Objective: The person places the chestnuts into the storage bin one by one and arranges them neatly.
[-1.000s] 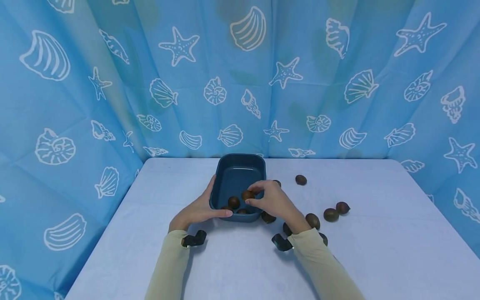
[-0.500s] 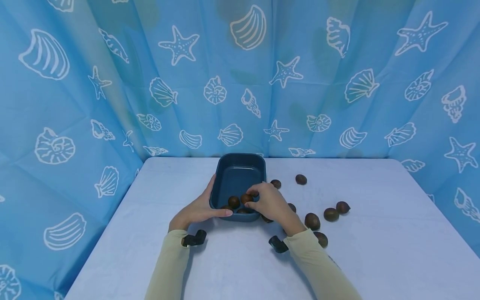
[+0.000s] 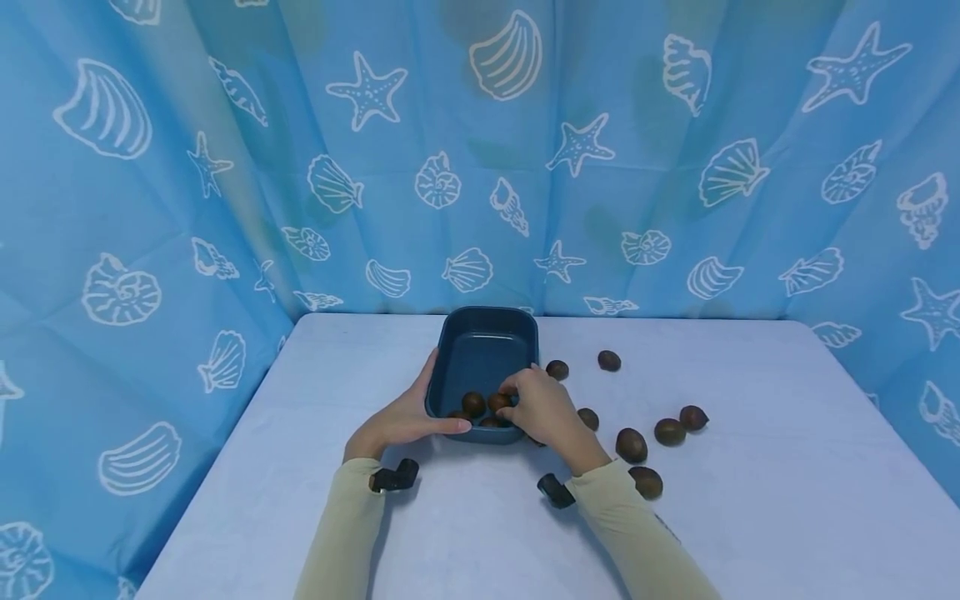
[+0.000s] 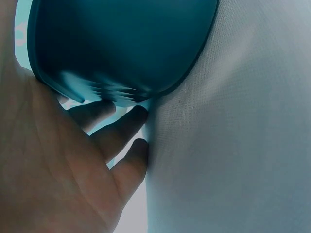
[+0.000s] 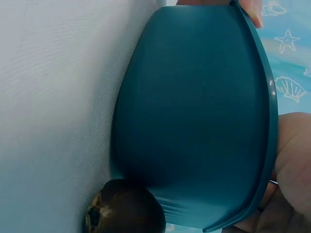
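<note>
A dark blue rectangular container rests on the table with several brown chestnuts at its near end. My left hand holds its near left corner, thumb along the front rim and fingers along the left side. In the left wrist view, those fingers lie against the container's outer wall. My right hand reaches over the right rim and pinches a chestnut low inside, beside the others. The right wrist view has the container's outer wall between the camera and that chestnut, hiding it.
Right of the container, several loose chestnuts lie scattered on the white table. One chestnut sits close by the container's outer wall in the right wrist view. A blue shell-patterned curtain hangs behind the table.
My right hand has lowered the chestnut further into the container, down to the level of the others. My left hand keeps its hold. The head view has turned slightly left.
</note>
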The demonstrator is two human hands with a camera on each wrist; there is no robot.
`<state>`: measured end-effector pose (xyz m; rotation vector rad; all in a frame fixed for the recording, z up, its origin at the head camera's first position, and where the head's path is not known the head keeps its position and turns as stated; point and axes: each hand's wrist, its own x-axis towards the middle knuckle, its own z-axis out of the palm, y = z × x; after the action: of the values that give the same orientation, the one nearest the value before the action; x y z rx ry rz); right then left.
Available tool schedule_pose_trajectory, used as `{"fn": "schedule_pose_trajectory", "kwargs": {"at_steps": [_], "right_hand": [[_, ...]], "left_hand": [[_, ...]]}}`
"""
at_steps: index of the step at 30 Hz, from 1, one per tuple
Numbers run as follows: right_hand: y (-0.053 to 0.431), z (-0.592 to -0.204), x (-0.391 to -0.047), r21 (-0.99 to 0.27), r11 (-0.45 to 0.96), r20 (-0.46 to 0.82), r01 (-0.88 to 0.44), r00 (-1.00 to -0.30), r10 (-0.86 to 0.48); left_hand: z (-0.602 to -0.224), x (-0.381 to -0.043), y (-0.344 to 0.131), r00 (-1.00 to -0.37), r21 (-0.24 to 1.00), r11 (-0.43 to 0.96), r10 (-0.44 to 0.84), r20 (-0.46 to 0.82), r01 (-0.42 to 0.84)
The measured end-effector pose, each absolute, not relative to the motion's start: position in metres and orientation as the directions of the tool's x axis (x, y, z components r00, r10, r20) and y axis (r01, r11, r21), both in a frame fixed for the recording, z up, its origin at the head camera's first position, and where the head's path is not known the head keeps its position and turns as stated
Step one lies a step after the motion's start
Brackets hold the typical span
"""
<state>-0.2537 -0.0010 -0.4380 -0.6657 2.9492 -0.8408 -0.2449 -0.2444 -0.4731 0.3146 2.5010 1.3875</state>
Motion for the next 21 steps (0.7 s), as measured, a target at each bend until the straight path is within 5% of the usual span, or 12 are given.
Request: {"fn": "schedule_pose_trajectory", "kwargs": {"at_steps": [21], "right_hand": [[-0.0097, -0.4377, -0.2566, -0.424, 0.811, 0.110, -0.402, -0.912, -0.395]], "left_hand": [[-0.4725, -0.2462, -0.2442, -0.946, 0.836, 0.546, 0.297, -0.132, 0.055]]}}
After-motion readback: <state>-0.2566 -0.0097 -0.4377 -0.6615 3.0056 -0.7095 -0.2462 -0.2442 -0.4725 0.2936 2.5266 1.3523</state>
